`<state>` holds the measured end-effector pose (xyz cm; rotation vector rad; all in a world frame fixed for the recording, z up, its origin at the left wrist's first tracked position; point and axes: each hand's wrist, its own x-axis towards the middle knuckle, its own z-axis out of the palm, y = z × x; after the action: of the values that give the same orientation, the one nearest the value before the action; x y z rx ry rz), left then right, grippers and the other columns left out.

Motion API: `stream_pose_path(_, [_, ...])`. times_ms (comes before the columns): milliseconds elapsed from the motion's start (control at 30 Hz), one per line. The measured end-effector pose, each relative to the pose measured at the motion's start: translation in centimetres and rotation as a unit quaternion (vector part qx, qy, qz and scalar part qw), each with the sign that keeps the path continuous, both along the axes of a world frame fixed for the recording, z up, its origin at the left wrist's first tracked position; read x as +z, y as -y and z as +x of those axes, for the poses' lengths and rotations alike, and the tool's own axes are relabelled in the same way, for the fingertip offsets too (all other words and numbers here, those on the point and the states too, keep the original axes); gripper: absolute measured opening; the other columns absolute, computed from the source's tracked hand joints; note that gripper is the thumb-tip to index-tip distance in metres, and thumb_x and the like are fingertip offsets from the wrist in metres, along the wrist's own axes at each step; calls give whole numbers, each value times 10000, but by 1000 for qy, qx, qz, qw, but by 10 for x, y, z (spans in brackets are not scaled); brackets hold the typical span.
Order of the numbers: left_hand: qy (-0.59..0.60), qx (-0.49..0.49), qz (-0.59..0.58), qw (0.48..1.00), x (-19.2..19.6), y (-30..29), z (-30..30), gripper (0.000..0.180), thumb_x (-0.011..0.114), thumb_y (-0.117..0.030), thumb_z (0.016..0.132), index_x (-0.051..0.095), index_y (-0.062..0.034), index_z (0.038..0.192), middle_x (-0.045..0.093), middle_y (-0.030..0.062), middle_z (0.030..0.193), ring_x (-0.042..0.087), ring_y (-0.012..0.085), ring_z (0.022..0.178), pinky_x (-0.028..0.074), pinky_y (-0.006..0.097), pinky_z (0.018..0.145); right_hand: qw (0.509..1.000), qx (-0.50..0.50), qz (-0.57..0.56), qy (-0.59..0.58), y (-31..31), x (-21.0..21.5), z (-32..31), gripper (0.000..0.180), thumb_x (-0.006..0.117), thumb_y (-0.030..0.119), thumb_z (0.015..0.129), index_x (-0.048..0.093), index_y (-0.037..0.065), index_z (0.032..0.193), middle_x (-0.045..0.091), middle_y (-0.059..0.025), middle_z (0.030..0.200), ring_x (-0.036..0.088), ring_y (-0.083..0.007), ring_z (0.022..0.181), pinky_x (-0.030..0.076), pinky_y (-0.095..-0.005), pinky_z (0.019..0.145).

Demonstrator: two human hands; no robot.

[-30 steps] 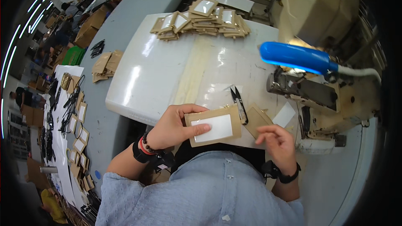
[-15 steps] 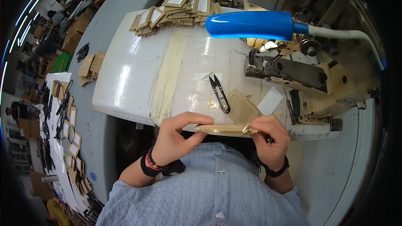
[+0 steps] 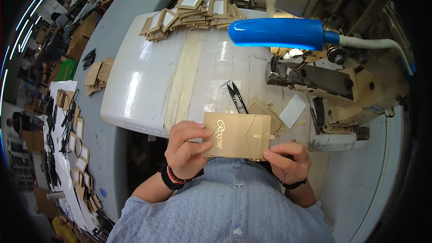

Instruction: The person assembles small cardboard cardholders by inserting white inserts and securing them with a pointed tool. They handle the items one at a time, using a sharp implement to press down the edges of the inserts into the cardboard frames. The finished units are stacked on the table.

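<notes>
We are looking down over a white worktable (image 3: 148, 85) set against a sewing machine (image 3: 333, 85), with a blue lamp head (image 3: 276, 33) hanging above it. Both hands are gripping a flat tan rectangular card holder (image 3: 238, 136), held up just past the near table edge, in front of the chest of the blue-grey shirt (image 3: 225, 207). The left hand (image 3: 185, 150) is clasping its left end, fingers curled over the front face and thumb below. The right hand (image 3: 288, 159) is pinching the lower right corner, fingers bent in around the edge. The piece is showing its gold-lettered side upward, lying roughly level with a slight tilt. Just beyond it on the table, black thread snips (image 3: 237, 97) are lying with their points toward us, and a second tan piece (image 3: 265, 110) is resting partly hidden behind the held one, with a white card (image 3: 293, 110) beside it. At the far edge of the table a heap of tan frames with pale windows (image 3: 193, 11) is sitting well apart from the hands. To the left, on a grey surface (image 3: 112, 31), a few more tan pieces (image 3: 96, 75) are lying, and farther left more small frames (image 3: 81, 153) are spread in rows.
</notes>
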<state>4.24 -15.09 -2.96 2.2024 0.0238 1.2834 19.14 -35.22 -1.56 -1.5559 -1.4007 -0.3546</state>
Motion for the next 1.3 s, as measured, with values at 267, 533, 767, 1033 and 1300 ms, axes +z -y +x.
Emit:
stream_pose_path(267, [31, -3, 94, 995, -3, -3, -8, 253, 748, 57, 624, 619, -62, 806, 663, 90, 963, 616, 256, 881, 505, 390, 757, 1000, 19, 7, -7, -2, 1, 1, 330, 753, -24, 647, 727, 116, 945, 610, -24, 898, 565, -105, 584, 433, -214, 467])
stream_pose_path(533, [38, 7, 138, 990, -3, -1, -10, 238, 760, 21, 660, 604, -94, 798, 665, 53, 963, 608, 222, 878, 505, 380, 750, 999, -3, -3, -46, -3, 2, 0, 282, 716, -29, 713, 710, 91, 968, 649, -63, 902, 548, -114, 578, 434, -215, 491])
stream_pose_path(767, [26, 11, 146, 989, -7, 5, -5, 232, 762, 9, 665, 586, -92, 777, 664, 50, 962, 599, 220, 863, 504, 373, 742, 922, 62, -10, -382, -5, 1, -5, 213, 630, -63, 795, 651, -15, 1001, 659, -57, 876, 463, -35, 545, 336, -183, 458])
stream_pose_path(1033, [-183, -54, 35, 981, -1, 13, 20, 265, 716, 53, 660, 629, -39, 893, 607, 95, 1032, 604, 276, 863, 487, 366, 723, 990, -15, -11, -142, -20, 26, 0, 230, 664, -60, 774, 654, 24, 987, 688, -94, 861, 589, -84, 565, 449, -216, 472])
stream_pose_path(1300, [-164, -82, -278, 943, 19, 12, 25, 424, 814, -59, 694, 595, 1, 1052, 621, 85, 990, 604, 191, 971, 472, 293, 843, 974, 1, -65, -216, -26, 36, -5, 196, 670, -59, 789, 656, 26, 965, 689, -91, 853, 633, -122, 606, 494, -233, 501])
